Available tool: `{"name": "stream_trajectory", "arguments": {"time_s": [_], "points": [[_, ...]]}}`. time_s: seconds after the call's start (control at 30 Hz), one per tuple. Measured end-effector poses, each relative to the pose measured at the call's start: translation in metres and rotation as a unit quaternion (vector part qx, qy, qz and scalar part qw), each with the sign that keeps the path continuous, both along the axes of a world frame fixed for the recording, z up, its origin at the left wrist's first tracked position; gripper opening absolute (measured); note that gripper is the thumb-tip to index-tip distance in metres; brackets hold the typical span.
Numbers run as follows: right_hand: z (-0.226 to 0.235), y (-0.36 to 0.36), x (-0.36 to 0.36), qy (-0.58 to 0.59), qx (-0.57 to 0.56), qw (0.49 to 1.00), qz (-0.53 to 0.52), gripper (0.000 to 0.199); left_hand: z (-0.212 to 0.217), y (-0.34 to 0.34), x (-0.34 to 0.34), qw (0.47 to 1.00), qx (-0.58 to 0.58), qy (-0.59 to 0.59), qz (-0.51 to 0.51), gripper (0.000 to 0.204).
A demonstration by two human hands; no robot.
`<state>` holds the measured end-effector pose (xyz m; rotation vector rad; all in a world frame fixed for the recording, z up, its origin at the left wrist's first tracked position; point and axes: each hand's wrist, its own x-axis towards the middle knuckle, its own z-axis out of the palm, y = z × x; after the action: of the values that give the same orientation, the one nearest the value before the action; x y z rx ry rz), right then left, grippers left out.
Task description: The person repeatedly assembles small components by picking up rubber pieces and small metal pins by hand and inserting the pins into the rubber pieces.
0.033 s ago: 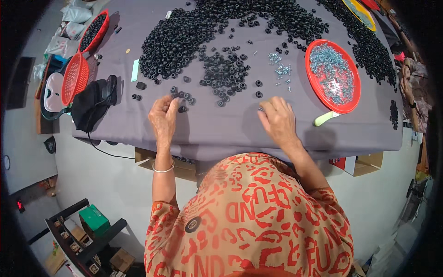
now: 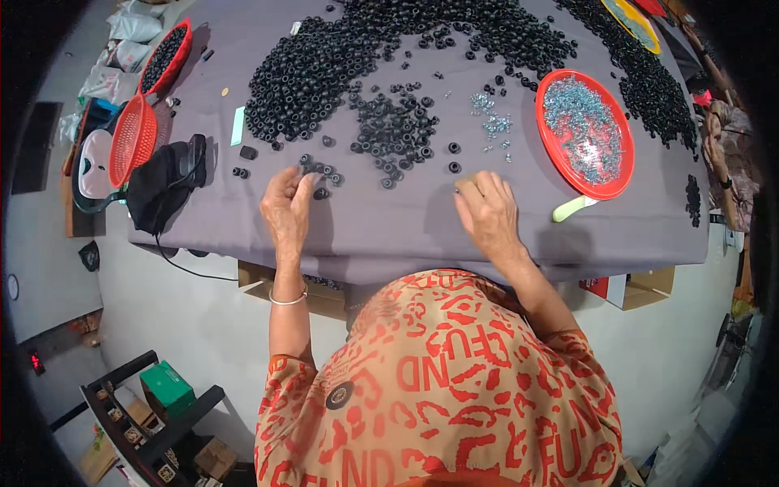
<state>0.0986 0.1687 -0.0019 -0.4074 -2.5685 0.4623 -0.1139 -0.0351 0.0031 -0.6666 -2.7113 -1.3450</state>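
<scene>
My left hand (image 2: 287, 207) hovers at the table's near side, thumb and forefinger apart with nothing visible between them. Just beyond its fingertips lie several small black ring-shaped parts (image 2: 328, 169). One dark part (image 2: 321, 193) rests beside the thumb. To the right, my right hand (image 2: 489, 213) has its fingers curled together, with a tiny silvery piece (image 2: 457, 191) showing at the tips; its exact kind is too small to make out. Beyond that hand sit two loose black rings (image 2: 454, 166). A looser heap of black rings (image 2: 393, 126) lies between the hands, farther off.
A large pile of black rings (image 2: 300, 89) covers the far table. Small silvery pieces fill a red tray (image 2: 542, 134), with more pieces (image 2: 497, 126) scattered beside it. A pale green handle (image 2: 573, 209) lies near the tray. Red baskets (image 2: 132, 142) and a black bag (image 2: 158, 191) stand left.
My left thumb and forefinger have parted slightly. The right hand has barely shifted, its fingers still curled. The parts on the table look the same.
</scene>
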Motion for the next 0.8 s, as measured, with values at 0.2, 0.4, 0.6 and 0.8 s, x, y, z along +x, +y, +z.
{"name": "stream_trajectory", "arguments": {"time_s": [0.2,0.4,0.6,0.8], "points": [[-0.013,0.006,0.005,0.098,-0.028,0.995,-0.014,0.021,0.019,0.04,0.046,0.978,0.011,0.182,-0.099,0.018],[-0.014,0.006,0.009,0.182,-0.258,0.946,-0.076,0.015,-0.006,0.119,0.09,0.94,0.029,0.191,-0.281,0.017],[-0.011,0.012,0.012,0.202,-0.273,0.938,-0.065,0.015,-0.012,0.132,0.093,0.938,-0.022,0.158,-0.308,0.021],[-0.015,0.012,0.011,0.223,-0.288,0.929,-0.069,0.013,0.004,0.116,0.103,0.887,0.189,-0.345,-0.241,0.016]]}}
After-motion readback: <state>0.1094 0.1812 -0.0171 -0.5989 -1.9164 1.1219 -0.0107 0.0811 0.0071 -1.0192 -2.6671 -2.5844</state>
